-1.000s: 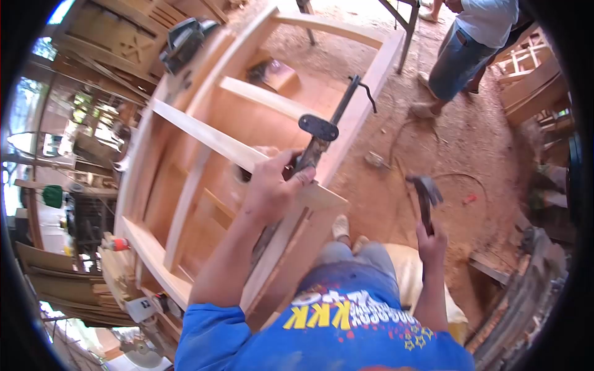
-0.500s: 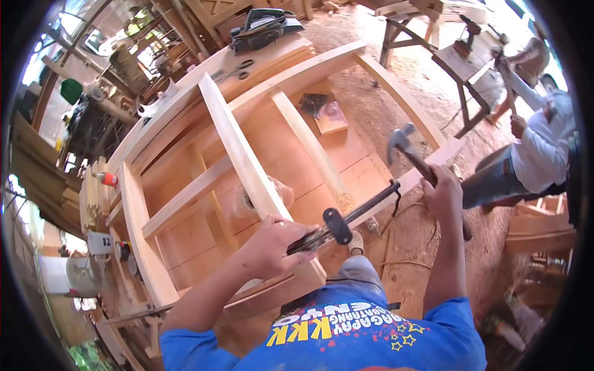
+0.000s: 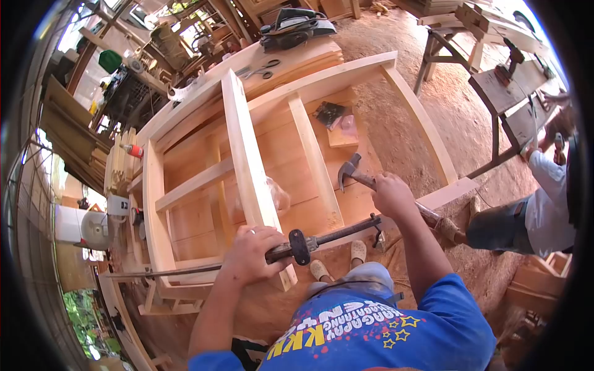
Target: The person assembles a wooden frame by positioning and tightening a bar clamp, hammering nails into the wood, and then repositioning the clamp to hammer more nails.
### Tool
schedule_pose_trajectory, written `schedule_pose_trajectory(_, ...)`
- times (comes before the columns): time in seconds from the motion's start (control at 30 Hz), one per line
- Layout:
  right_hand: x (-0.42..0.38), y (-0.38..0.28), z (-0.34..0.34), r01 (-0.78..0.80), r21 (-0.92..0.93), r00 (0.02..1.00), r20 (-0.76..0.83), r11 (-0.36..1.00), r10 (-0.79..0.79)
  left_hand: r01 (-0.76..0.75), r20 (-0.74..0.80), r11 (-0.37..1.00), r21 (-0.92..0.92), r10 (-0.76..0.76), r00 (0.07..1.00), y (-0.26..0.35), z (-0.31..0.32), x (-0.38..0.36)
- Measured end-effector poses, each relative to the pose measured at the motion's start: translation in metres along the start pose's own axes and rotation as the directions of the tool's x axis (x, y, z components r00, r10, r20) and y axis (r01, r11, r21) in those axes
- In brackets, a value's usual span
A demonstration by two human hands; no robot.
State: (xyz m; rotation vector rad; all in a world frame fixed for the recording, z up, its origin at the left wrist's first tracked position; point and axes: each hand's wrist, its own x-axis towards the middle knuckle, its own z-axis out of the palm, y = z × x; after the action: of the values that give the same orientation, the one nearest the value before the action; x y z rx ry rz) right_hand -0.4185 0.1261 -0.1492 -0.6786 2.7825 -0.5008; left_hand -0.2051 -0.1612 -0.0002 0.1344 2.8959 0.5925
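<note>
My left hand (image 3: 255, 252) is closed on the dark metal bar clamp (image 3: 301, 247), close to the near end of a pale wooden beam (image 3: 244, 154). The clamp's threaded screw points right, and its long bar runs left across the frame. In my right hand (image 3: 393, 196) is a claw hammer (image 3: 350, 171), held by the handle with its head up and to the left, above the wooden frame (image 3: 312, 157). The hammer head touches nothing that I can make out.
A power planer (image 3: 296, 29) and scissors (image 3: 267, 69) lie on stacked boards at the back. Inside the frame is a small wood block (image 3: 343, 135). At the right, a co-worker (image 3: 544, 204) stands by a bench (image 3: 516, 93) with a drill.
My right hand and the hammer have moved left, over the frame. The clamp is turned closer to level, and its long bar now shows at the left. The whole view has shifted.
</note>
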Motion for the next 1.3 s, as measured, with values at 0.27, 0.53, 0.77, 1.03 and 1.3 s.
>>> schedule_pose_trajectory(0.27, -0.066, -0.012, -0.010, -0.104, 0.985, 0.988, 0.119, 0.137, -0.103, 0.019, -0.063, 0.989, 0.145, -0.010, 0.998, 0.013, 0.015, 0.010)
schedule_pose_trajectory(0.53, -0.100, -0.058, 0.010, -0.098, 0.962, 0.967, 0.032, 0.254, 0.253, 0.109, 0.018, 0.990, 0.094, -0.111, 0.994, 0.022, 0.016, 0.016)
schedule_pose_trajectory(0.77, -0.083, -0.081, 0.003, -0.180, 0.969, 0.924, 0.109, 0.167, 0.366, 0.118, -0.036, 0.992, -0.040, -0.120, 0.992, 0.021, 0.018, 0.008)
schedule_pose_trajectory(1.03, -0.082, -0.077, 0.017, -0.008, 0.930, 0.917, -0.140, 0.367, 0.375, 0.058, -0.056, 0.998, -0.039, -0.061, 0.997, 0.019, 0.021, 0.016)
schedule_pose_trajectory(1.3, -0.081, -0.069, 0.013, -0.037, 0.935, 0.938, -0.089, 0.352, 0.336, 0.060, -0.049, 0.996, -0.066, -0.063, 0.997, 0.015, 0.023, 0.016)
